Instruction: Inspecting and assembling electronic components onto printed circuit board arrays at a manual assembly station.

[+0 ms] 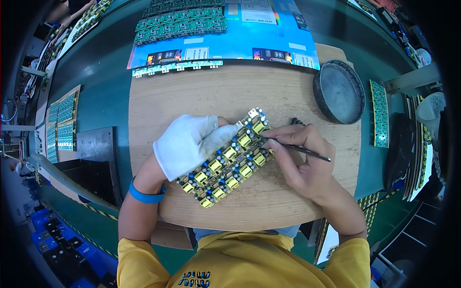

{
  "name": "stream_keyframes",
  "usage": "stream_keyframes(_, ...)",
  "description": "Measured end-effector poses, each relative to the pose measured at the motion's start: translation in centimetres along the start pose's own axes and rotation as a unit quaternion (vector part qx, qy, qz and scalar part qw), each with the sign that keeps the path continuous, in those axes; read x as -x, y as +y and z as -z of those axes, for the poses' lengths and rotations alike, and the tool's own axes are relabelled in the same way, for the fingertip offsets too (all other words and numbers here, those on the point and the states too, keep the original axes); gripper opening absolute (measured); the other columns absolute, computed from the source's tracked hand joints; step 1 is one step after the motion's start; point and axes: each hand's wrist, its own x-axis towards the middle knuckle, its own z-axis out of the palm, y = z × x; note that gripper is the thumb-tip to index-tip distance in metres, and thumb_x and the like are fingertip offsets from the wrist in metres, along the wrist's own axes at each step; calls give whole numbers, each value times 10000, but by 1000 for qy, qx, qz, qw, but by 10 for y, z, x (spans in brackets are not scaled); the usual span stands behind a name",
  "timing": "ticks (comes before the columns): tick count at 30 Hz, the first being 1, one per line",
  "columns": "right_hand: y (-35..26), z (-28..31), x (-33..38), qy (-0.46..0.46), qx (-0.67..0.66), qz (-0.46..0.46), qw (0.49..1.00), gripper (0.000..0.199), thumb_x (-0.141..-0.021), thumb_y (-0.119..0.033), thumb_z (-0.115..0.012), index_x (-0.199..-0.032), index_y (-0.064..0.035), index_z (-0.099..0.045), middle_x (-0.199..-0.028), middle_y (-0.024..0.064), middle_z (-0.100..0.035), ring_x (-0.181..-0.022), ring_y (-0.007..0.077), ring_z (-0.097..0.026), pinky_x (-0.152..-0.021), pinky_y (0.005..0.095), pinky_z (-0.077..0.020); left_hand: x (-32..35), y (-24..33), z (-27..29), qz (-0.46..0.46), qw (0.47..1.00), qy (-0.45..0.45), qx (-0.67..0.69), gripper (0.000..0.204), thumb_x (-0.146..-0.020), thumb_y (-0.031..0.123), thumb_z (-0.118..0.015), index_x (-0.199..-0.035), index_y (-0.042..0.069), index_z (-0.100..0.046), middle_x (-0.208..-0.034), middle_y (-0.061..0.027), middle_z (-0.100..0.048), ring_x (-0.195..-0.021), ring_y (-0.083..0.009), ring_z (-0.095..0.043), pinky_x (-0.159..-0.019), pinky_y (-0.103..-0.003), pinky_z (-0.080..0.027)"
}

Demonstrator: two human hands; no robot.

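A panel of circuit boards [225,168] with yellow transformers, blue parts and metal sockets lies slanted above the wooden board [269,211]. My left hand [185,141], in a white glove with a blue band at the wrist, is closed on the panel's upper left edge. My bare right hand [305,161] pinches slim dark tweezers [307,151] like a pen. Their tip end is at the panel's right side, among the components; the exact contact is hidden by my fingers.
Green circuit panels [180,24] lie on a blue printed sheet [240,45] at the far side, with a narrow board strip [177,67] along its edge. A round dark bowl [340,91] stands at right. More panels [61,120] lie left; another panel [379,113] lies far right.
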Motion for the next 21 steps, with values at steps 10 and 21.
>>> stream_keyframes(10,0,0,3,13,-26,-7,1000,134,-882,48,-711,-938,36,-590,-925,185,-727,-809,220,-734,-696,315,-573,1,2,1,-15,1000,3,-15,291,-1046,278,-617,-1034,11,-731,-762,-58,-700,-682,-90,-610,-636,-301,-514)
stream_keyframes(21,-4,6,0,-101,-68,43,992,203,-883,65,-699,-971,17,-522,-976,238,-731,-805,198,-717,-706,299,-567,0,-8,-4,-73,996,40,-12,266,-1026,282,-624,-1061,47,-742,-772,-169,-709,-671,-293,-703,-610,-370,-532)
